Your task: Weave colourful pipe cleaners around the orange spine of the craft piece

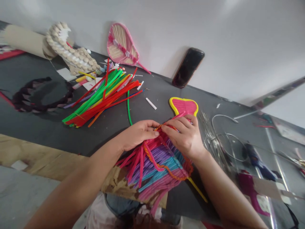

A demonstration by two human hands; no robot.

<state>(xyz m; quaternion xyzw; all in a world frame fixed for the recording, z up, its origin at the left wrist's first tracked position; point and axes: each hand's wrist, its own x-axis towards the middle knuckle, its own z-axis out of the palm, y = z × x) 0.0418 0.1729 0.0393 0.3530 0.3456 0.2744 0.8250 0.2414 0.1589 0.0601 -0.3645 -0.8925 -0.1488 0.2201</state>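
Pink, purple and blue pipe cleaners (159,159) lie in a fanned bundle at the table's front edge, their loose ends pointing towards me. Along the bundle's border runs a twisted orange pipe cleaner (175,175). My left hand (144,133) is closed at the upper edge, thumb and fingers pinching the orange strand. Close beside it, my right hand (184,135) is closed on the same strand, its palm covering part of the bundle. Just beyond my right fingers lies a pink piece with a yellow rim (184,106). The exact spot between my fingertips is partly hidden.
Left of my hands lies a pile of green and red pipe cleaners (102,101), near a dark braided headband (43,95). A pink fan (122,46) and a phone (188,67) lean on the wall. Wires (212,140) and glue guns (254,187) are at right.
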